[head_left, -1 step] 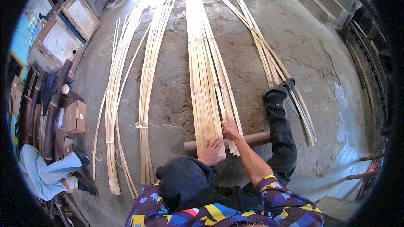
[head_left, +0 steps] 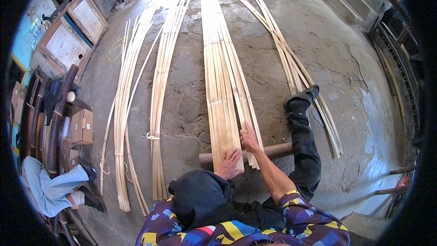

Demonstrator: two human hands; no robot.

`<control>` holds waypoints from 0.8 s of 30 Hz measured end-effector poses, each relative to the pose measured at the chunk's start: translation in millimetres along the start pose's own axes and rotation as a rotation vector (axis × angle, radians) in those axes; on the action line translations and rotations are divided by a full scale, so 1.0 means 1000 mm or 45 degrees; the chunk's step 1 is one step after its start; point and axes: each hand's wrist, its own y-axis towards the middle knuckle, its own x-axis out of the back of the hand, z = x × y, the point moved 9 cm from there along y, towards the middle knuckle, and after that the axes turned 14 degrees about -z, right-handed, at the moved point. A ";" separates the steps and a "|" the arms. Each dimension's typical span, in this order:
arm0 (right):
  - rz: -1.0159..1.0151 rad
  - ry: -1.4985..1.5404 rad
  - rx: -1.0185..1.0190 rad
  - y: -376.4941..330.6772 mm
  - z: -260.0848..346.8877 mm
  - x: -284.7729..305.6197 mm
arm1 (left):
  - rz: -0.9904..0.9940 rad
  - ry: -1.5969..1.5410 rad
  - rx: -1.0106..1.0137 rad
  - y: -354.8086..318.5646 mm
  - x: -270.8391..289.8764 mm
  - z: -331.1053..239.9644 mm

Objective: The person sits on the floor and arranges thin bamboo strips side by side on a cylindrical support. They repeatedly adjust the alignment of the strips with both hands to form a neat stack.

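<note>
Long pale bamboo strips lie side by side in front of me, their near ends resting across a round wooden log. My left hand is laid flat over the near ends, fingers spread. Just right of it and a little farther out, my right hand is closed around a bamboo strip on the right side of the row; its fingertips are partly hidden. A narrow gap separates the rightmost strips from the wider group on the left.
Two tied bamboo bundles lie to the left. Crossed strips lie to the right, beside my outstretched foot in a black sandal. Cardboard boxes and another person's legs are at the far left. The concrete floor is cracked.
</note>
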 end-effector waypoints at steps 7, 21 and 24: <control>-0.174 0.043 0.604 -0.037 0.094 0.003 | -0.011 0.072 0.012 0.004 0.009 -0.003; 0.067 0.423 -0.176 -0.057 0.019 -0.117 | -1.041 -1.231 1.255 -0.032 0.041 0.171; -0.015 0.319 -0.168 -0.075 -0.004 -0.123 | -0.934 -1.381 1.378 -0.019 0.045 0.182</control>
